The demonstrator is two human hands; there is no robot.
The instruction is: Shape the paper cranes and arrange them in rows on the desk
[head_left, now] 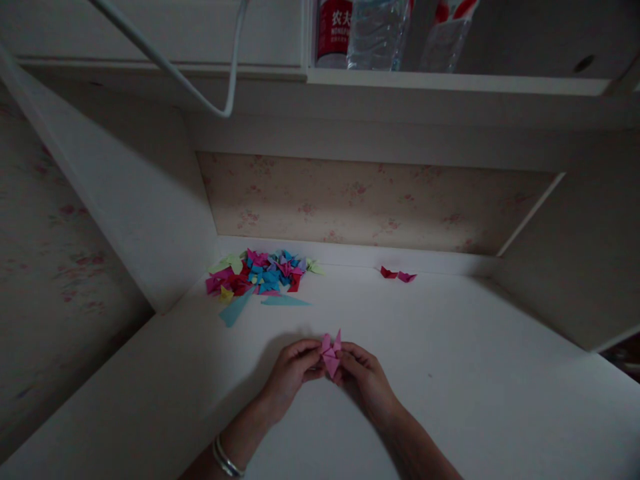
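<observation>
A pink folded-paper piece [331,356], with two narrow points rising at its top and a pointed lower end, is held up between my two hands over the white desk [480,387]. My left hand [293,367] pinches its left side between thumb and fingers. On the other side, my right hand [367,373] grips the right edge, its thumb lying across the front of the paper. Some fingertips are hidden behind the paper.
Toward the back left lies a pile of colourful folded papers [267,275], with teal paper strips [285,301] before it. Two small red and pink paper pieces [398,274] rest near the back wall. Overhead, a shelf [450,81] holds plastic bottles [377,33], and a white cable [185,80] hangs down.
</observation>
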